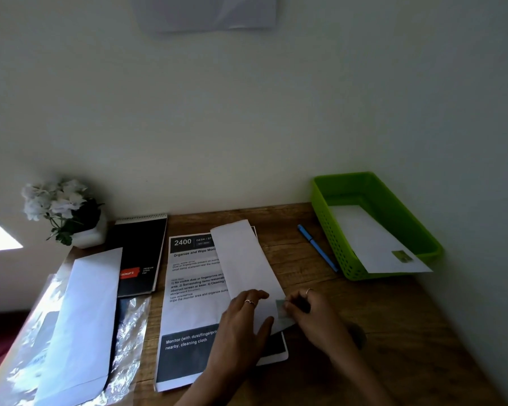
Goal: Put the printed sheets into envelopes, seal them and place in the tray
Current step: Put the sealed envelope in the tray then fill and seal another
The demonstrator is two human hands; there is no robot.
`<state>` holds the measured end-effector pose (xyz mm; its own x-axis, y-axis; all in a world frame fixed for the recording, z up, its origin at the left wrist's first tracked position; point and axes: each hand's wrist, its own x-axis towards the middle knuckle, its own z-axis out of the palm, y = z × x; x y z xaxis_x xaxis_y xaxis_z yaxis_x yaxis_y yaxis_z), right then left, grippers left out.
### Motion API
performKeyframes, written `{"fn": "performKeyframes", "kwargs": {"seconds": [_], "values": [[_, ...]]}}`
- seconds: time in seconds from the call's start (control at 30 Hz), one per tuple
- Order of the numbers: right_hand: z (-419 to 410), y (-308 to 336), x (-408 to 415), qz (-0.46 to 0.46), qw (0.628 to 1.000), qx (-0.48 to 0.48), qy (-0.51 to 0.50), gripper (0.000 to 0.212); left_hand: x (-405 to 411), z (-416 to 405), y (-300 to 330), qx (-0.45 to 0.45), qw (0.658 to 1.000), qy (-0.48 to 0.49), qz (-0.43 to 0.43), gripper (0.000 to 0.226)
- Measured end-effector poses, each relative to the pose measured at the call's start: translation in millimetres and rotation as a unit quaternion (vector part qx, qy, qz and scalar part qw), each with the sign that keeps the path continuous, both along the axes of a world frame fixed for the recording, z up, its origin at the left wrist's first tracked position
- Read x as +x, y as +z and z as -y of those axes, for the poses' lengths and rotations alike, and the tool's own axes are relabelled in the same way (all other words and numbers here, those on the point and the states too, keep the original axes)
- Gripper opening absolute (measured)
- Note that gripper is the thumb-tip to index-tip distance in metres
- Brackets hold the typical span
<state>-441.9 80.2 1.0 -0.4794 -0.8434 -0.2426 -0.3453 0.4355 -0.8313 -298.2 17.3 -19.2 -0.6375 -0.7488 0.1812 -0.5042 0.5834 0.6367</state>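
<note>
Head view: my left hand (241, 320) lies flat on the white envelope (247, 268) atop the printed sheets (194, 312), while right-hand fingers (294, 306) pinch its stamp (282, 310). Nearby I see a blue pen (317, 248), a green tray (335, 230) holding a sealed envelope (373, 244), and a black notepad (141, 253) on the bench (364, 332).

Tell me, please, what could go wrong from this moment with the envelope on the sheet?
1. The right hand pinches the stamp at the envelope corner, near its edge; it may stick crooked or overhang.
2. The envelope lies on the loose printed sheet, held only by the left hand; it could slide when pressed.
3. The envelope in the tray already juts over the rim; another may slip off.
</note>
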Motion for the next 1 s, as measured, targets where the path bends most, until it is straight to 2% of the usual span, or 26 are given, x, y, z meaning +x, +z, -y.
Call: {"fn": "performKeyframes", "kwargs": {"seconds": [0.1,0.23,0.73,1.0], "values": [[10,-4,-3,-0.035,0.999,0.020,0.029,0.005,0,8,-5,-0.036,0.998,-0.012,0.051,0.051],[18,-8,-4,-0.077,0.994,0.041,0.058,0.011,2,13,-12,-0.039,0.994,-0.025,0.103,0.057],[16,-15,-1,-0.191,0.976,0.044,0.099,0.015,6,18,-31,-0.023,0.989,-0.036,0.144,0.055],[21,-17,-3,-0.173,0.976,0.078,0.108,0.026,7,18,-32,-0.024,0.988,-0.036,0.148,0.055]]}}
